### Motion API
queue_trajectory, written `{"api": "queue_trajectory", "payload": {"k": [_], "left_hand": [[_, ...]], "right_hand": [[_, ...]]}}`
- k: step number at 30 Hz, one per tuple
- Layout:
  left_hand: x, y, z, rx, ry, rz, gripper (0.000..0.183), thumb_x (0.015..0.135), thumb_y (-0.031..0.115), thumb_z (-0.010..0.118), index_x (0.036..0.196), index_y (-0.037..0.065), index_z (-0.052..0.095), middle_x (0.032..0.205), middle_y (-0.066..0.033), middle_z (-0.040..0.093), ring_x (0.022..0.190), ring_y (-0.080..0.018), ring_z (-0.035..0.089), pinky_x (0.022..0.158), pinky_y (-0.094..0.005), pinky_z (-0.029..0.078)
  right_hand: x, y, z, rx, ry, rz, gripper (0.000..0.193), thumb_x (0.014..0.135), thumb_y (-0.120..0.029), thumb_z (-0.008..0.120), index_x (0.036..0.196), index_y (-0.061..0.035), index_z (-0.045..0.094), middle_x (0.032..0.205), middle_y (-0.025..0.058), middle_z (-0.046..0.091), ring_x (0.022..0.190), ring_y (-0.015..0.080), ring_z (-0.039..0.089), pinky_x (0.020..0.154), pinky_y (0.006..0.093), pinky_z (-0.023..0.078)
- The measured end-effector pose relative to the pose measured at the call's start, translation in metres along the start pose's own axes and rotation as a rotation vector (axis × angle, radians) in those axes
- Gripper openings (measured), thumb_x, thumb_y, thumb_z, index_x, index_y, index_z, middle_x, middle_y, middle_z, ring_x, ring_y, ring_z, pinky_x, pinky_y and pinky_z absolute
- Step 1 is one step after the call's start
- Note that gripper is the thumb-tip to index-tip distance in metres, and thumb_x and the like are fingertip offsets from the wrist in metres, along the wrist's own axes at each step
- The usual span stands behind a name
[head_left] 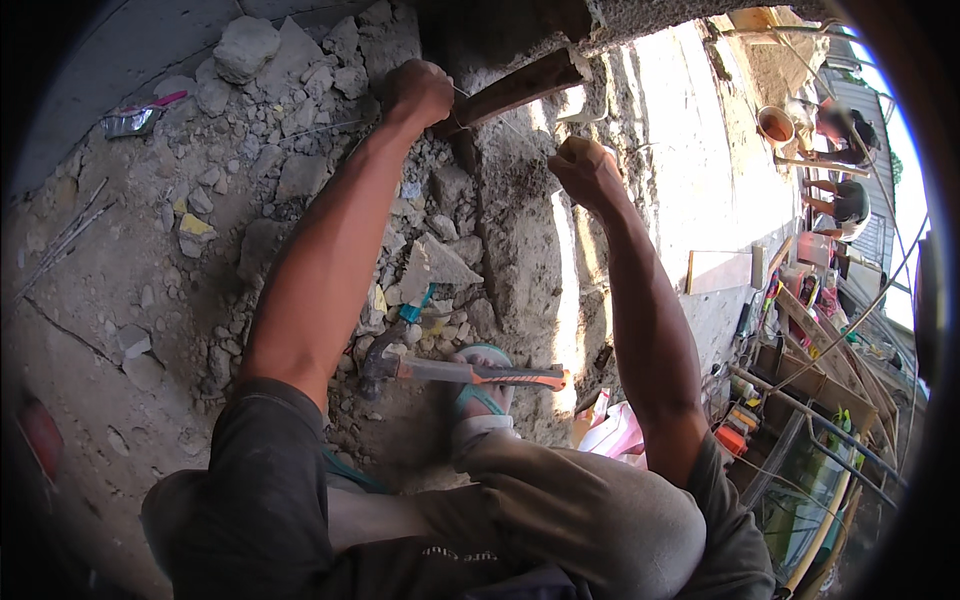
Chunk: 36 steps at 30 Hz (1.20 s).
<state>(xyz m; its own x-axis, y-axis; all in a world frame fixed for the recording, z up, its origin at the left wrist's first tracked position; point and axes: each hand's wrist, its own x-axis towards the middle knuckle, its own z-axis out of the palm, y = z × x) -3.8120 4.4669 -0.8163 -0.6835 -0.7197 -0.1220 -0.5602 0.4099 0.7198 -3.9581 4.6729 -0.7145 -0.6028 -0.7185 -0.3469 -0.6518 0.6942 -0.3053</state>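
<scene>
My left hand is closed in a fist beside a short brown bar that juts out from a rough concrete edge. A thin pale string shows at its fingers; where the string runs is hard to follow. My right hand is also closed, in front of the sunlit concrete; whatever it holds is hidden. Below both hands, a claw hammer with an orange and black handle lies across by my sandalled foot, its head on the rubble.
Broken concrete and stones cover the ground at left, with a clear plastic container and thin rods. A pink and white bag lies by my knee. Planks and clutter stand at right. A person is farther off near a bucket.
</scene>
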Motion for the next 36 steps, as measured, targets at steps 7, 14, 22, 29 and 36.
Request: {"api": "queue_trajectory", "payload": {"k": [7,14,22,29,36], "left_hand": [[0.008,0.003,-0.011,0.366,-0.073,0.009,0.022,0.083,0.027,0.056,0.076,0.012,0.071,0.068,-0.0049,0.069,0.07,-0.0199,0.067,0.068,-0.0355,0.052],[-0.022,0.014,-0.038,-0.043,-0.033,-0.355,0.021,0.079,0.022,0.06,0.085,0.007,0.073,0.083,-0.0126,0.071,0.084,-0.0267,0.069,0.076,-0.0367,0.054],[-0.032,-0.004,-0.026,-0.013,0.112,-0.4,0.023,0.079,0.024,0.058,0.075,0.006,0.071,0.069,-0.0125,0.069,0.072,-0.0272,0.069,0.074,-0.037,0.054],[-0.032,-0.012,-0.017,0.005,0.244,-0.25,0.024,0.084,0.026,0.056,0.09,0.007,0.069,0.08,-0.0164,0.069,0.081,-0.0328,0.068,0.075,-0.0433,0.053],[0.002,0.0,-0.009,0.044,0.294,-0.028,0.019,0.085,0.023,0.056,0.091,0.011,0.07,0.086,-0.0165,0.067,0.082,-0.0379,0.065,0.072,-0.0461,0.051]], "right_hand": [[-0.009,-0.026,0.034,0.036,0.062,-0.219,0.023,0.084,-0.013,0.051,0.099,-0.0045,0.066,0.092,0.0229,0.067,0.086,0.0388,0.065,0.074,0.0454,0.051],[-0.049,-0.045,0.056,-0.03,0.195,-0.418,0.028,0.092,-0.021,0.041,0.101,-0.0085,0.064,0.093,0.019,0.064,0.078,0.0396,0.063,0.068,0.0477,0.05],[-0.04,-0.055,0.087,-0.012,0.101,-0.256,0.04,0.098,-0.034,0.034,0.105,-0.0052,0.061,0.084,0.0263,0.063,0.078,0.0443,0.061,0.072,0.052,0.046],[-0.041,-0.065,0.088,0.003,0.06,-0.239,0.042,0.098,-0.035,0.034,0.104,-0.0043,0.062,0.076,0.0275,0.063,0.074,0.0443,0.062,0.071,0.0506,0.047],[-0.067,-0.061,0.072,-0.12,0.081,-0.369,0.024,0.092,-0.023,0.044,0.091,-0.0043,0.059,0.08,0.0198,0.062,0.067,0.0395,0.061,0.063,0.0497,0.047]]}}
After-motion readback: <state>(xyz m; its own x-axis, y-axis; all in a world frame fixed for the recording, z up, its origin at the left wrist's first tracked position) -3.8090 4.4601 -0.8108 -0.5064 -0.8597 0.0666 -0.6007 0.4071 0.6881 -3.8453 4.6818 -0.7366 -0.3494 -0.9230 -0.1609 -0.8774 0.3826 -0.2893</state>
